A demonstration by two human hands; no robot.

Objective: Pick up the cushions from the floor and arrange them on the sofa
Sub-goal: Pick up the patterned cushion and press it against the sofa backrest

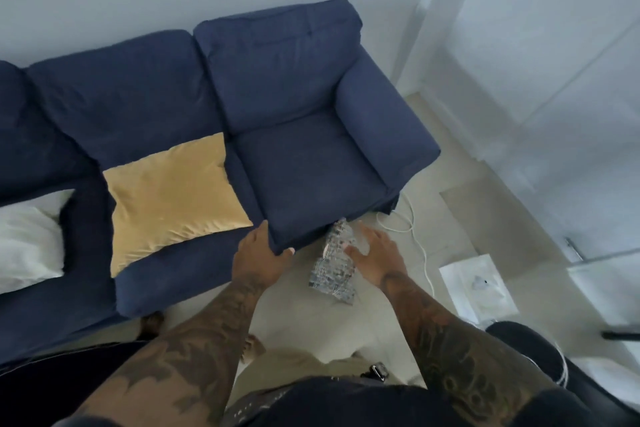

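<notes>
a big blue sofa (214, 107) sits against a pale wall. a yellow cushion (169, 198) lies flat on the middle seat of the sofa, and a white cushion (27, 239) lies on the seat at the sofa's left end, partly out of the picture. a third cushion, the patterned cushion (334, 265), with grey and white marks, is on the floor right in front of the sofa's right seat, and its top end is tucked under the seat edge. the left hand (258, 253) rests on the front corner of the sofa's right seat, with the fingers bent over the edge and the thumb on the front. the right hand (375, 256) is open with fingers spread, just over the right side of the patterned cushion; i cannot tell if it touches it. a white cable (407, 222) curls on the floor by the sofa's right front corner, close to the patterned cushion and the right hand. a white paper (479, 282) with a small dark thing on it lies on the floor further right of the sofa. a bare foot (150, 322) pokes out by the sofa's front edge, below the yellow cushion. the seat edge hangs over the top of the patterned cushion.
</notes>
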